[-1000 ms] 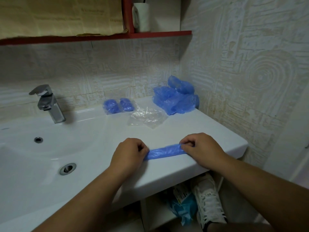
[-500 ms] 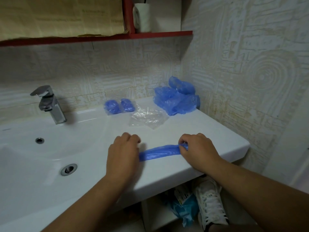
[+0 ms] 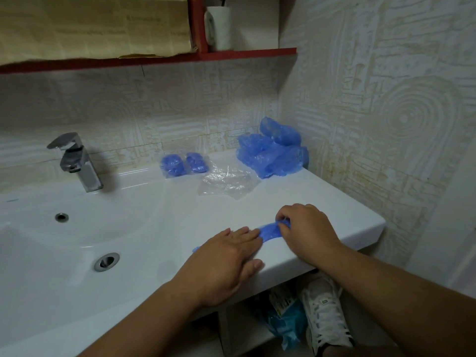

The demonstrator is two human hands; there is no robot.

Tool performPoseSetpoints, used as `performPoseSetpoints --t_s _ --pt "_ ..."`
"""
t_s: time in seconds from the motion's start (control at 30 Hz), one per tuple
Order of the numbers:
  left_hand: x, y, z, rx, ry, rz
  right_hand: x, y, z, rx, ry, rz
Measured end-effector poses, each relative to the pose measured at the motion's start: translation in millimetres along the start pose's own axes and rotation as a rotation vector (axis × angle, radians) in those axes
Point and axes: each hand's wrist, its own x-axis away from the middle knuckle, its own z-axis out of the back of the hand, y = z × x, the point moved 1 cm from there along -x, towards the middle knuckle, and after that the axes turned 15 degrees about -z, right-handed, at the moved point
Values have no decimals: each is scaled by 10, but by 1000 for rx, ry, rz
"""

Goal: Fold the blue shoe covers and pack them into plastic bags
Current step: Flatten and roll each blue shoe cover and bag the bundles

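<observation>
Cover: L hand flat, pins it; R hand pinches end. Roll tight twd L, keep edges even.

Sink counter bears cover strip, loose covers, empty bag, packed bags.

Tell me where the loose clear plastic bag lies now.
In the head view, the clear plastic bag lies on the sink counter right of the basin, between the two packed covers and the loose blue pile.
</observation>
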Motion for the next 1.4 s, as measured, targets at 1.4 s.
performPoseSetpoints --t_s 1.4 --pt "60 16 264 34 20 71 244 42 104 32 -475 318"
